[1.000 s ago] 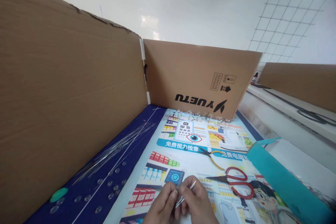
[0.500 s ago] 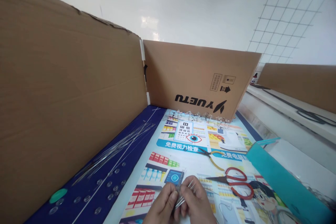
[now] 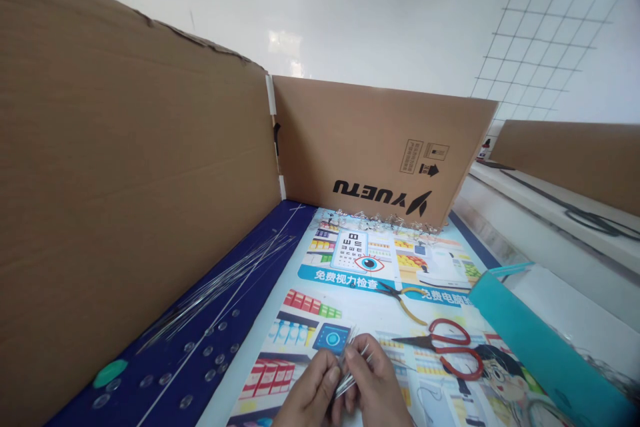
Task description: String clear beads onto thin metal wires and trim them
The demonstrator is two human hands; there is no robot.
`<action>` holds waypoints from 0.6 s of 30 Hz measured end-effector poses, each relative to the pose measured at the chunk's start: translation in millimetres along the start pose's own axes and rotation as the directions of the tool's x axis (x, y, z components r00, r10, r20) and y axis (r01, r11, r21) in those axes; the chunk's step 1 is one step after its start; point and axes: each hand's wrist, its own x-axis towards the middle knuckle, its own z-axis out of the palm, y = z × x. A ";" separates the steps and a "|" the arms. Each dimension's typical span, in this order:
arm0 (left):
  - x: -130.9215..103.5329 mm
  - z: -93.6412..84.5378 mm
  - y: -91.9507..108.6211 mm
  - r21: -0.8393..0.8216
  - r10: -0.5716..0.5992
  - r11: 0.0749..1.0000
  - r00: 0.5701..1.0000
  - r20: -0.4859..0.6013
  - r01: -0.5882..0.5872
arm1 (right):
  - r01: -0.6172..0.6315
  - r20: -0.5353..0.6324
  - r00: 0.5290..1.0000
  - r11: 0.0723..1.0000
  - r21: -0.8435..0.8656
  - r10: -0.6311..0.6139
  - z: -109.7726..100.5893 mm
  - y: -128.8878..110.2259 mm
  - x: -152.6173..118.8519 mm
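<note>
Low in the middle of the head view, my left hand (image 3: 311, 387) and my right hand (image 3: 374, 377) are together, both closed round a small bunch of thin silvery wires (image 3: 346, 385). Wire ends poke out above the fingers and to the right of my right thumb. The part inside the fingers is hidden. To the right of my hands lie scissors (image 3: 456, 350) with red handles. Beyond them are pliers (image 3: 404, 300) with yellow handles, resting on the printed sheet (image 3: 367, 307).
Long loose wires (image 3: 215, 293) lie on the blue surface at left, near several small clear discs (image 3: 189, 347) and a green oval piece (image 3: 110, 373). Cardboard walls (image 3: 125, 167) stand left and behind. Bent wire pieces (image 3: 380, 221) line the back; a teal box (image 3: 545, 353) stands right.
The wire ends above my fingers have shifted slightly to the right, and the bunch sits a little differently between my fingers. Both hands stay in nearly the same place.
</note>
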 end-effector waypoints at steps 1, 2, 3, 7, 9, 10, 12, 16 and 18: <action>0.0 -0.3 -0.2 0.008 -0.010 1.000 1.000 0.005 0.010 | -0.006 0.009 1.000 1.000 0.006 0.006 -0.1 0.5 0.1; 0.0 -0.5 -0.1 0.013 -0.019 1.000 1.000 0.004 0.019 | -0.011 0.016 1.000 1.000 0.011 0.011 -0.2 1.1 0.3; -0.2 -0.5 0.3 0.016 -0.025 1.000 1.000 -0.003 0.025 | -0.013 0.021 1.000 1.000 0.015 0.013 -0.3 1.6 0.5; -1.1 0.5 2.8 -0.007 -0.019 1.000 0.999 -0.032 0.019 | 0.013 0.022 1.000 1.000 0.014 -0.014 -0.8 2.6 0.9; -1.2 1.1 3.3 -0.009 -0.015 1.000 1.000 -0.022 0.015 | 0.012 0.020 1.000 1.000 0.006 -0.012 -1.0 2.7 0.9; -1.1 1.2 3.1 -0.005 -0.015 1.000 1.000 -0.019 0.014 | 0.011 0.019 1.000 1.000 0.005 -0.011 -1.1 2.8 1.0; -0.9 1.3 2.2 0.011 -0.006 1.000 1.000 -0.031 0.006 | 0.011 0.014 1.000 1.000 0.009 -0.011 -1.2 3.4 1.1; -0.9 1.3 1.1 0.020 0.006 1.000 0.998 -0.056 -0.005 | 0.000 -0.003 1.000 1.000 -0.009 0.000 -1.3 5.0 1.2; -1.3 1.6 2.2 0.015 -0.005 1.000 0.998 -0.055 0.006 | 0.000 -0.013 1.000 1.000 -0.020 0.000 -1.1 4.9 0.9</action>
